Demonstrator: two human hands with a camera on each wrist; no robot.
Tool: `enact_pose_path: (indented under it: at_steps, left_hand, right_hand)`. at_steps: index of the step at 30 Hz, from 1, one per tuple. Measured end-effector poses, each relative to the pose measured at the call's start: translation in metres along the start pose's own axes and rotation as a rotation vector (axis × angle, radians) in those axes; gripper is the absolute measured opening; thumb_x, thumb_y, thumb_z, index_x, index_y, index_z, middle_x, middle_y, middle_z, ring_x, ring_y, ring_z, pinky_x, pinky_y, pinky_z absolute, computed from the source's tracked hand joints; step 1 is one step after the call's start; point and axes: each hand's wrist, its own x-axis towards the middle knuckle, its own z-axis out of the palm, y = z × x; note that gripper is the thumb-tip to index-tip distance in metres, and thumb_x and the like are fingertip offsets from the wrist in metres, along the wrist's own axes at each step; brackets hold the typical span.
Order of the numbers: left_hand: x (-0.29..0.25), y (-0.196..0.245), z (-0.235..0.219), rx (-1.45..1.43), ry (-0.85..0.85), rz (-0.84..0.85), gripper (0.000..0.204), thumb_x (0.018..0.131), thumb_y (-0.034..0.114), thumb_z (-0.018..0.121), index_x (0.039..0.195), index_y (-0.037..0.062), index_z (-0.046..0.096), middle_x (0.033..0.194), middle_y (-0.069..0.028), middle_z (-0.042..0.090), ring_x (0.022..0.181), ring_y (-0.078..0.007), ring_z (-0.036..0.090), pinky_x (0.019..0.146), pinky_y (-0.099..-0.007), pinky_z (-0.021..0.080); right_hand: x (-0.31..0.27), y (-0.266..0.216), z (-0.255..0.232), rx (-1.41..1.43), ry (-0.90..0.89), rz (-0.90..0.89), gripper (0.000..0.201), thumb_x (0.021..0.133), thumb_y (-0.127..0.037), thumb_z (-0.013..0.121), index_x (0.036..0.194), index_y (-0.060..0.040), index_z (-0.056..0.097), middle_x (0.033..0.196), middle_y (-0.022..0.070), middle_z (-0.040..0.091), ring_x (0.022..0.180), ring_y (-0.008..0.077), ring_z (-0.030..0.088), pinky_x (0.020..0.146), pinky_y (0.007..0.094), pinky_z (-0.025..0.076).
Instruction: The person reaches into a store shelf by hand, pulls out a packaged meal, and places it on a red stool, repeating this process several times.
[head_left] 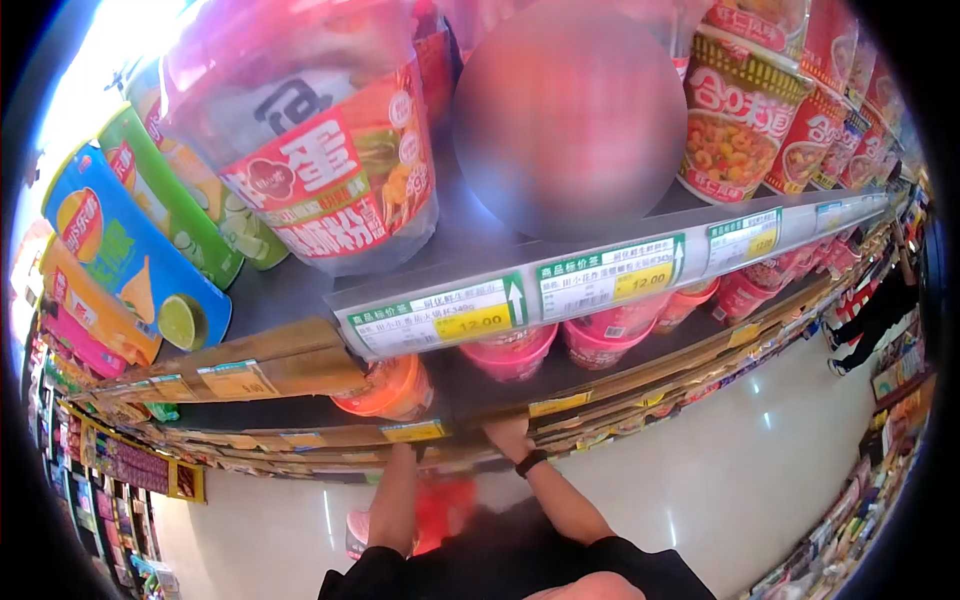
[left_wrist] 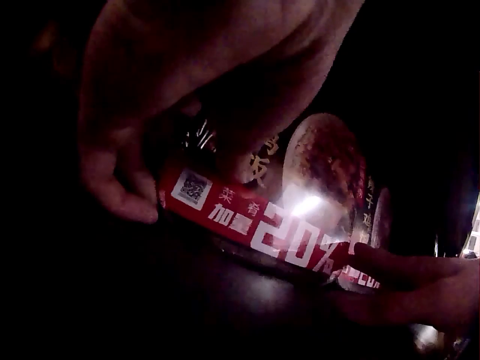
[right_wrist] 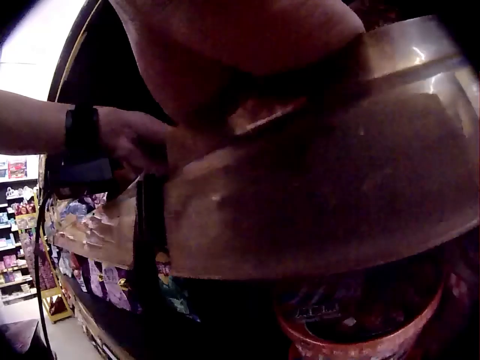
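In the left wrist view, a dark food package [left_wrist: 300,150] with a red band marked 20% and a picture of food lies in a dark shelf space. My left hand [left_wrist: 202,67] reaches over it from above and grips its left end with bent fingers. At its right end, my right hand [left_wrist: 420,289] pinches the corner between finger and thumb. From the head view, both forearms reach under a lower shelf edge; the left hand is hidden there and the right hand [head_left: 508,436] shows only partly. The right wrist view has the shelf's brown front edge [right_wrist: 315,202] below my right hand.
Above the hands, a large noodle cup [head_left: 350,190], chip bags [head_left: 135,240] and cup noodles [head_left: 735,130] stand on the upper shelf, behind price labels [head_left: 470,318]. Tubs [head_left: 385,392] sit one level lower. A person [head_left: 870,315] stands in the aisle at right.
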Motion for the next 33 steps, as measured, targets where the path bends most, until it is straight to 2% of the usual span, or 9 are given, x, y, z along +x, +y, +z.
enact_pose_path:
  at_steps: [3,5,8,13,15,19,25,29,33]
  left_hand:
    - [0.0,-0.002,-0.002,0.012,-0.002,-0.009,0.016,0.085,0.019,0.061,0.087,0.0043,0.063,0.085,-0.0137,0.064,0.084,-0.0307,0.062,0.077,-0.043,0.047]
    - [0.001,-0.002,-0.002,0.022,-0.003,-0.016,0.015,0.084,0.019,0.061,0.087,0.0043,0.063,0.085,-0.0137,0.064,0.084,-0.0305,0.062,0.077,-0.0429,0.047]
    - [-0.002,-0.005,-0.004,0.033,-0.006,-0.031,0.014,0.084,0.018,0.062,0.087,0.0044,0.063,0.085,-0.0137,0.064,0.084,-0.0303,0.062,0.076,-0.0427,0.047]
    - [-0.005,0.0,-0.01,0.041,0.001,-0.055,0.013,0.083,0.017,0.062,0.087,0.0045,0.063,0.084,-0.0136,0.064,0.084,-0.0299,0.062,0.076,-0.0424,0.048]
    - [-0.009,-0.003,-0.011,0.047,0.0,-0.069,0.013,0.083,0.017,0.063,0.087,0.0045,0.063,0.084,-0.0135,0.064,0.084,-0.0298,0.062,0.076,-0.0422,0.048]
    - [-0.014,-0.01,-0.009,0.056,0.002,-0.083,0.012,0.083,0.016,0.063,0.087,0.0046,0.063,0.084,-0.0135,0.064,0.084,-0.0294,0.062,0.075,-0.042,0.048]
    - [-0.027,-0.008,-0.012,0.057,0.017,-0.108,0.011,0.082,0.014,0.064,0.087,0.0046,0.063,0.083,-0.0133,0.063,0.084,-0.029,0.062,0.075,-0.0416,0.048]
    - [-0.043,-0.007,-0.01,0.048,0.033,-0.136,0.01,0.081,0.013,0.064,0.087,0.0047,0.064,0.083,-0.0133,0.063,0.084,-0.0287,0.062,0.074,-0.0413,0.048]
    - [-0.068,0.005,-0.005,0.014,0.053,-0.165,0.01,0.081,0.013,0.065,0.087,0.0048,0.064,0.083,-0.0132,0.063,0.084,-0.0283,0.062,0.074,-0.0411,0.049]
  right_hand:
    - [0.003,0.016,0.043,0.157,0.343,-0.099,0.035,0.085,-0.031,0.053,0.112,-0.0103,0.062,0.113,0.0106,0.064,0.109,0.0317,0.056,0.095,0.05,0.038]
    - [-0.003,0.006,0.001,0.018,0.056,-0.068,0.041,0.088,-0.025,0.048,0.125,-0.0089,0.053,0.125,0.014,0.056,0.117,0.0312,0.051,0.099,0.0447,0.039]
    - [-0.021,-0.004,0.002,-0.052,-0.144,-0.078,0.037,0.09,-0.021,0.046,0.124,-0.0076,0.055,0.121,0.0164,0.058,0.112,0.0314,0.055,0.094,0.0434,0.043]
    - [0.01,0.019,0.045,0.005,0.289,-0.253,0.028,0.09,-0.022,0.046,0.105,-0.0068,0.064,0.101,0.0167,0.066,0.096,0.0319,0.063,0.079,0.0453,0.047]
    - [0.008,0.013,0.053,0.137,0.269,-0.181,0.028,0.09,-0.022,0.047,0.106,-0.0065,0.064,0.101,0.0173,0.066,0.097,0.0324,0.062,0.079,0.0447,0.048]
    - [0.002,0.027,0.072,-0.068,0.097,-0.282,0.029,0.09,-0.02,0.045,0.11,-0.0063,0.062,0.104,0.0191,0.064,0.097,0.0336,0.062,0.083,0.0451,0.048]
    - [0.01,0.064,0.151,-0.165,0.267,-0.524,0.029,0.091,-0.018,0.044,0.112,-0.0059,0.059,0.102,0.0213,0.064,0.095,0.0368,0.062,0.082,0.0468,0.048]
    - [0.0,0.049,0.105,0.229,-0.011,-0.305,0.03,0.089,-0.019,0.046,0.112,-0.0048,0.059,0.102,0.0207,0.064,0.097,0.0368,0.061,0.082,0.0479,0.047]
    - [-0.003,0.047,0.097,0.425,0.134,-0.223,0.028,0.087,-0.021,0.051,0.108,-0.0045,0.06,0.098,0.0173,0.065,0.096,0.0359,0.061,0.08,0.0488,0.047]
